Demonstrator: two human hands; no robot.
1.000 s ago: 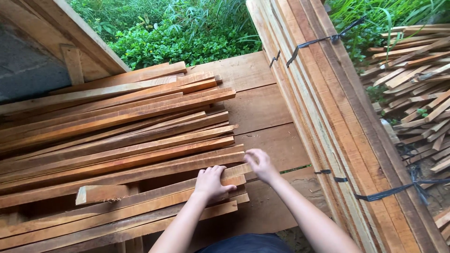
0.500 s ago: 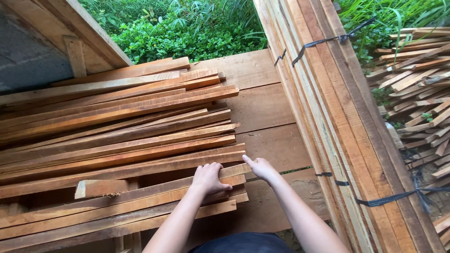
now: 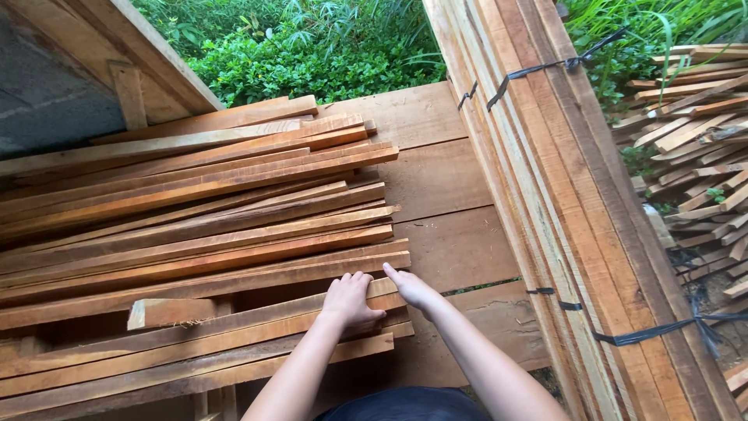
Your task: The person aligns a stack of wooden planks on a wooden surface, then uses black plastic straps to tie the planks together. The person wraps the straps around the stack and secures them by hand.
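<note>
Reddish-brown rough-sawn wooden slats (image 3: 195, 234), loosely stacked

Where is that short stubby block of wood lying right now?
In the head view, the short block lies low on the left, in a gap among the long slats, left of the left hand.

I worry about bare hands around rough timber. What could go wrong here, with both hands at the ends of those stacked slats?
1. Splinters: the left hand lies flat on rough-sawn slats and the right hand touches their cut ends, both without gloves.
2. Pinching: the slats lie loose and uneven, so one might slip and trap a finger.
3. Crowding: the strapped bundle of boards stands close on the right, leaving little room for long slats to swing.
</note>
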